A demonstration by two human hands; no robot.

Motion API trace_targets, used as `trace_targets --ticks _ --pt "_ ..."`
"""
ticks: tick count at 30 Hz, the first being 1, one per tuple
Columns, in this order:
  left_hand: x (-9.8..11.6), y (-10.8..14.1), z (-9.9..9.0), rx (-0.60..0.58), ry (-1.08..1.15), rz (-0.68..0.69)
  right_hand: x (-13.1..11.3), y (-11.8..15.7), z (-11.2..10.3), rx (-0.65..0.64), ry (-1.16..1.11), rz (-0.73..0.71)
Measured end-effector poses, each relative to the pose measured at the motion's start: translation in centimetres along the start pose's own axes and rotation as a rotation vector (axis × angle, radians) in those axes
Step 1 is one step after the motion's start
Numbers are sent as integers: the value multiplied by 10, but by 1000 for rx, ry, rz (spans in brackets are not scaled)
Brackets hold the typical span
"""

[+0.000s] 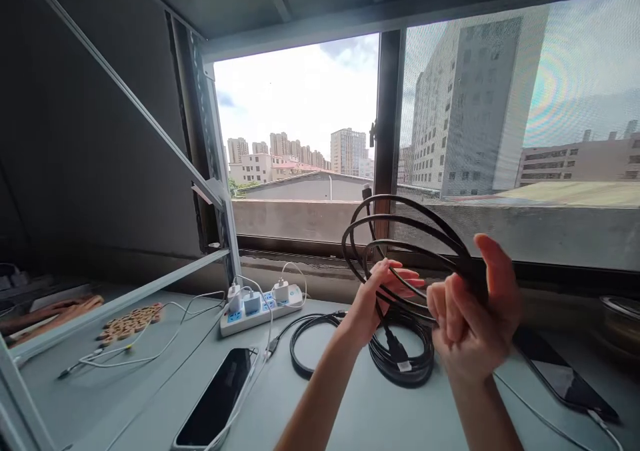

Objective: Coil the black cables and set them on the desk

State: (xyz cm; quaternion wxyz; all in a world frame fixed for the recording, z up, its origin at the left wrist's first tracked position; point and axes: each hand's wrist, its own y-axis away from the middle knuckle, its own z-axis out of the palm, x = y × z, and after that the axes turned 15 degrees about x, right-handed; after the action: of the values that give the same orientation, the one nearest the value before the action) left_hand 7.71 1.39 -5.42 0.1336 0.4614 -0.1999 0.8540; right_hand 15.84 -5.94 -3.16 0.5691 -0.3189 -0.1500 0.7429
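My right hand point(473, 324) is closed around one side of a looped black cable point(410, 219), its index finger raised. Several loops arch from it to the left. My left hand point(377, 294) reaches into the loops with fingers stretched out, and strands cross over it. One cable end with a dark connector point(367, 192) sticks up at the top left of the loops. Below, a black connector point(397, 349) with a white tag lies over a coiled black cable point(407, 379) on the table; I cannot tell which cable it belongs to.
Left of my hands lie a thinner black cable coil point(300, 364), a phone point(217, 397) and a white power strip point(263, 314) with plugs. A second phone point(567, 374) is at right. A metal frame point(225, 211) stands at left; another person's hand point(65, 317) shows beyond it.
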Motion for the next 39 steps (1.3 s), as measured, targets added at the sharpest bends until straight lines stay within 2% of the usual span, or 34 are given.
trace_targets --ticks 2,4,6,7,8,12,16,20,26,32,35,39 --pt "3 -1 4 113 119 140 9 -5 3 100 -22 186" --pt "9 0 5 169 131 245 21 -10 2 155 18 366" --pt "15 0 2 187 84 322 31 -15 -1 128 123 470" --pt "18 1 0 197 56 355 35 -17 -4 98 208 466" --pt "21 1 -3 208 29 379 37 -19 -6 68 307 423" --pt "27 1 -11 226 -52 378 33 -19 -12 -7 666 94" --pt "30 3 -13 167 -106 343 23 -17 -11 -56 676 -73" --pt "32 6 -11 63 -155 296 17 -17 -12 -116 627 -72" --pt "33 14 -6 54 -182 300 18 -19 -13 -68 609 -97" --pt "34 11 -10 -63 -41 90 14 -16 -10 -82 677 -107" --pt "33 9 -11 -44 -30 54 16 -20 -13 -52 731 -162" --pt "31 9 -6 36 -70 92 22 -29 -20 -57 812 -257"
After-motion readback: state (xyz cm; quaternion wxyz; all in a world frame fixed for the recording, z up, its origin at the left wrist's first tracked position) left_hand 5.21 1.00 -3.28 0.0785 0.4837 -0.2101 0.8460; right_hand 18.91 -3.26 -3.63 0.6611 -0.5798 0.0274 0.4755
